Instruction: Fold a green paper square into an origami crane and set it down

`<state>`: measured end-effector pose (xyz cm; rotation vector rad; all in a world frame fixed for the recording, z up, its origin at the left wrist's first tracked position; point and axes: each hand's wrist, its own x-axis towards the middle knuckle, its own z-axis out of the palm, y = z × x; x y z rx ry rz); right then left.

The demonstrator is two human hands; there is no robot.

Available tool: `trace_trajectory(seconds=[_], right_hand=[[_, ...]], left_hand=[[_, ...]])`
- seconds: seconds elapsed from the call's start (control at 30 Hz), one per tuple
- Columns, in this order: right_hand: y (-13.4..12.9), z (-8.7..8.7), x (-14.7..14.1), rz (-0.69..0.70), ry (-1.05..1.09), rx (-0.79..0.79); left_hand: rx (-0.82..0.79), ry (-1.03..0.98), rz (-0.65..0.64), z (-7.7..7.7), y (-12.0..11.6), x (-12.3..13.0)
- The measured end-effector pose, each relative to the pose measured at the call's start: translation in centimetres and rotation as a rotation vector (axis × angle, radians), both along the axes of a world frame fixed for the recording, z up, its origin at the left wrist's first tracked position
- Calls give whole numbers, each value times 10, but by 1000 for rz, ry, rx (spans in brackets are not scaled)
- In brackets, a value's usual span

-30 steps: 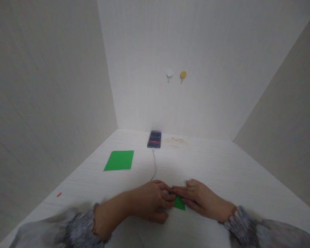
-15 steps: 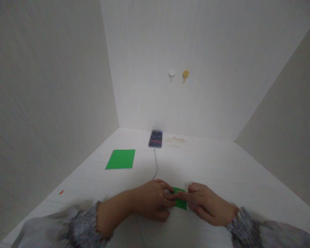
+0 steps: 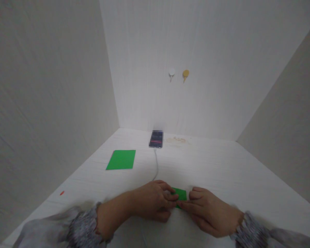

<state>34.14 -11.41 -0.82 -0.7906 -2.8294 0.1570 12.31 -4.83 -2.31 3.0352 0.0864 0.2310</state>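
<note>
A small piece of green paper (image 3: 181, 193) lies on the white surface between my two hands, its left part covered by fingers. My left hand (image 3: 155, 199) rests over that left part, fingers closed down and holding the paper against the surface. From the right, my right hand (image 3: 209, 210) reaches in with its index finger stretched onto the paper's lower edge, the fingertip close to the left fingers. Its other fingers are curled. Whether the paper is folded underneath the fingers is hidden.
A larger green sheet (image 3: 121, 159) lies flat to the left. A phone (image 3: 156, 139), blurred out, stands by the back wall with a white cable (image 3: 156, 165) running toward me. Two hooks, white (image 3: 172, 72) and yellow (image 3: 186, 73), hang on the wall. A small orange scrap (image 3: 62, 193) lies far left.
My right index finger has slid down toward me, from the middle of the small paper to its lower edge. My left hand stays almost in place.
</note>
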Motion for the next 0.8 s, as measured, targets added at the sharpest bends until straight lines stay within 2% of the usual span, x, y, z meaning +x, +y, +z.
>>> trace_trajectory(seconds=[0.23,0.5,0.63,0.8], right_hand=[[2,-9,13,-40,-44,12],[4,-15,21,-75,101,26],[5,-18,13,-136,156,117],[6,-14,-1,-179,94,150]], left_hand=[[12,22,6,1,0,0],[-36,0,-8,1,-1,-2],[-111,-55,-10,0,0,0],[-313,-159,-43,-1,1,5]])
